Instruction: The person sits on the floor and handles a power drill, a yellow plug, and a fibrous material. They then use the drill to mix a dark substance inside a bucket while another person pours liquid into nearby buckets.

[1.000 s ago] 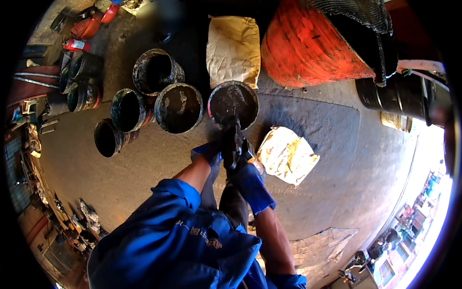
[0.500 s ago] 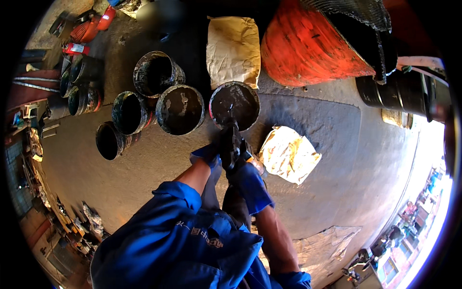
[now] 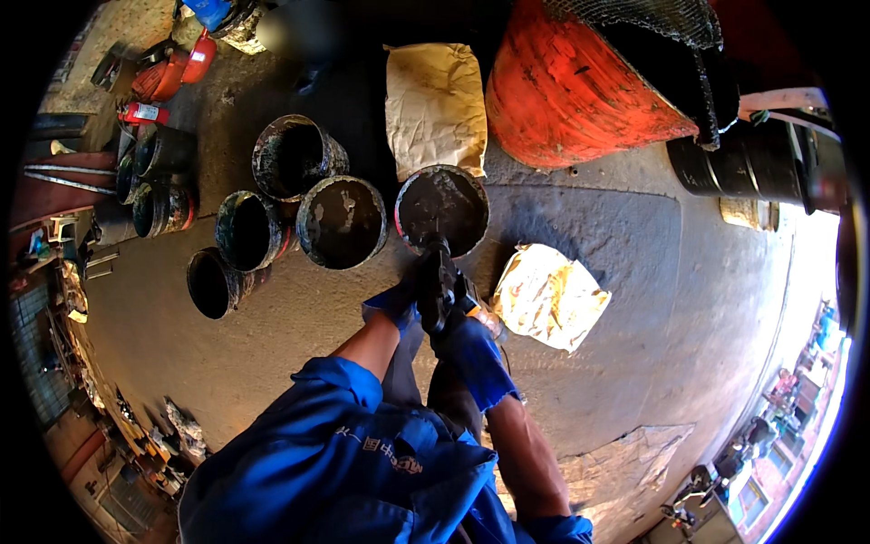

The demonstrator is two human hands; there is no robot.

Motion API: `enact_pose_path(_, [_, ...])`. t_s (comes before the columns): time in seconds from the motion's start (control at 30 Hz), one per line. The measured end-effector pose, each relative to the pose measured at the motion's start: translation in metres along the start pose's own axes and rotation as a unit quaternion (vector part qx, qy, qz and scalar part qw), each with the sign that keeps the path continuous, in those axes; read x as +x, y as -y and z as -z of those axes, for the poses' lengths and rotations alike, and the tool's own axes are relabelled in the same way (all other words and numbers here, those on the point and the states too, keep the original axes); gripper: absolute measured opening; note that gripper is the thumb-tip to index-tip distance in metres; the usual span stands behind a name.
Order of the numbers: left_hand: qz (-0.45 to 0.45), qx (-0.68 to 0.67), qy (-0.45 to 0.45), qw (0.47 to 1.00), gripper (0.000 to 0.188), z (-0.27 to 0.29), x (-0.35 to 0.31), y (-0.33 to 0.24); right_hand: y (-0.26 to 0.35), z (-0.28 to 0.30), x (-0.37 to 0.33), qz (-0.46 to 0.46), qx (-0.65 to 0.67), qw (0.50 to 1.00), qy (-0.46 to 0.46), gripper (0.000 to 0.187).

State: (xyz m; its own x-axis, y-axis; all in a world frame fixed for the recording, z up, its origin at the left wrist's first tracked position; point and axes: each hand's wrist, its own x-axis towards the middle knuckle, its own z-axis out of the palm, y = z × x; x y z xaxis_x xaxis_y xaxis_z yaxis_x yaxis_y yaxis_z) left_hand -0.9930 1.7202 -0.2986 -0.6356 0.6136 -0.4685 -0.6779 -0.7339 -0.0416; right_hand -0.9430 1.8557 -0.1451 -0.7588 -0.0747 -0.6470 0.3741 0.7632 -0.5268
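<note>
Both my hands wear blue gloves and are closed round a dark hand-held power drill [image 3: 439,288]. My left hand [image 3: 395,303] grips its left side, and my right hand [image 3: 469,349] wraps its rear end. The drill points away from me over the near rim of a bucket [image 3: 398,220]. Its shaft reaches down into dark, thick material [image 3: 444,204] in that bucket; the tip is hidden. Touching or close on the left stands a second bucket [image 3: 300,223], filled with similar dark stuff with lighter patches.
More smeared buckets [image 3: 337,165] stand at left. A brown paper sack [image 3: 437,109] lies beyond the drill's bucket, and a crumpled sack [image 3: 551,297] to its right. A large orange-red drum [image 3: 571,95] stands far right beside a black barrel [image 3: 739,168]. Flattened paper [image 3: 625,458] lies near right.
The whole view has shifted slightly, so the buckets and sacks appear lower. Less of the drill's shaft shows above the dark material. Both hands keep their grip on the drill.
</note>
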Motion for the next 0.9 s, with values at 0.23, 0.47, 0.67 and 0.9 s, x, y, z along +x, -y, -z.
enact_pose_path(0.23, [0.035, 0.003, 0.010, 0.999, 0.031, 0.011, 0.006, -0.007, 0.002, -0.002, -0.010, 0.019, 0.042, 0.998, -0.047, 0.034])
enact_pose_path(0.47, [0.037, -0.307, -0.020, 0.951, 0.027, 0.039, 0.015, 0.007, 0.010, 0.011, -0.013, 0.011, 0.052, 0.999, -0.010, 0.037])
enact_pose_path(0.67, [0.045, 0.033, -0.076, 0.996, 0.029, 0.009, 0.001, -0.001, -0.007, -0.010, -0.010, 0.006, 0.031, 0.999, -0.041, 0.035])
enact_pose_path(0.9, [-0.011, 0.063, -0.123, 0.990, 0.029, -0.009, 0.000, -0.002, -0.001, -0.006, -0.012, 0.034, 0.040, 0.997, -0.065, 0.035])
